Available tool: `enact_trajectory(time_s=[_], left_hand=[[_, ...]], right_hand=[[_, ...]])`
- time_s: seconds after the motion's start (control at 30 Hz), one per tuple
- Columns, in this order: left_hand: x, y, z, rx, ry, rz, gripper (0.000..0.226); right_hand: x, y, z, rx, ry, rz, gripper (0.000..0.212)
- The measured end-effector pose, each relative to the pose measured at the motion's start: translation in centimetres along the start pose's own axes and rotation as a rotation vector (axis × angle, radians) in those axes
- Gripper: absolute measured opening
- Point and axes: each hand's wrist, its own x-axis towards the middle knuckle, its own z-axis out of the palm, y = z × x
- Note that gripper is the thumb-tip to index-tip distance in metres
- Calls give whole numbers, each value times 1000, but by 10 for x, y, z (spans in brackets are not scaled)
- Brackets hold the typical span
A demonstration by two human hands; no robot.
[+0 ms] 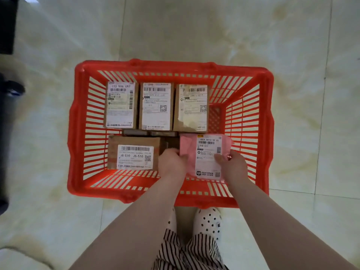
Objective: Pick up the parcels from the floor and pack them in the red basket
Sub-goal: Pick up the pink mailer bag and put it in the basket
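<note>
The red basket [78, 133] stands on the tiled floor in front of my feet. Three brown cardboard parcels with white labels [155, 106] lie side by side along its far end. A fourth brown parcel [134, 151] lies at the near left. A pink soft-bag parcel [204, 152] with a white label sits at the near right inside the basket. My left hand [171, 162] grips its left edge and my right hand [233, 164] grips its right edge, thumb on the label. More brown parcels show dimly beneath the top layer.
Pale marble floor tiles [194, 32] surround the basket. Dark furniture or equipment [7, 114] stands along the left edge. My white perforated shoes [208, 223] and striped garment are just behind the basket's near rim.
</note>
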Motion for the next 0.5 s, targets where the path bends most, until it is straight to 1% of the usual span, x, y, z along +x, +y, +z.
enact_trajectory(time_s=[0.33,0.5], left_hand=[[16,-4,18,-7,-7,12,17],[4,-3,18,-16,-20,1,32]], right_hand=[[21,7,10,-148,-59,-2,43],[10,7,1,-174,-72,-6,49]])
